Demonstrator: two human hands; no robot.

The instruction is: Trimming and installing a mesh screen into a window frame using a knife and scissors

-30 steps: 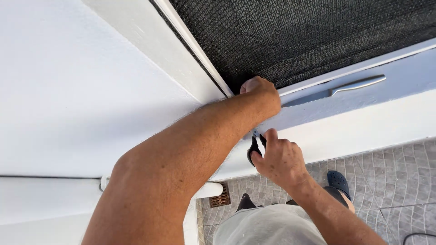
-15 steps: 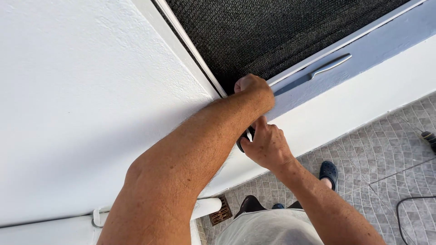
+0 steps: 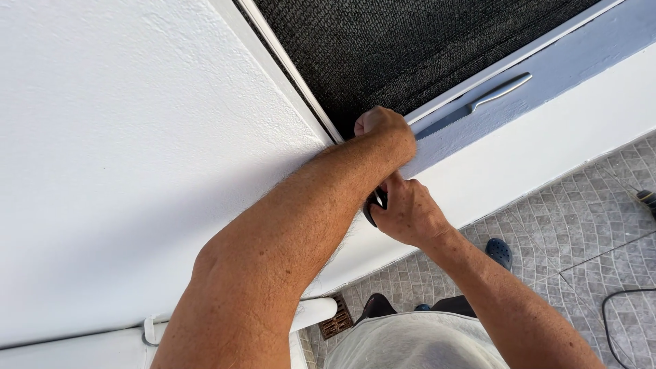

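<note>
Right hand (image 3: 410,212) now tucked under left hand (image 3: 383,130).

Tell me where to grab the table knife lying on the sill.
Take the table knife by its rounded handle end at the right, coming from the floor side. It lies flat along the ledge, blade pointing toward the left hand, handle free.

Two bare forearms, hairy, no sleeves, watch or rings visible. Left hand (image 3: 383,130) and right hand (image 3: 408,213) ungloved. Well below the fingers, a light grey shirt (image 3: 417,342), dark shorts (image 3: 447,306) and a blue clog-style shoe (image 3: 500,253).
</note>
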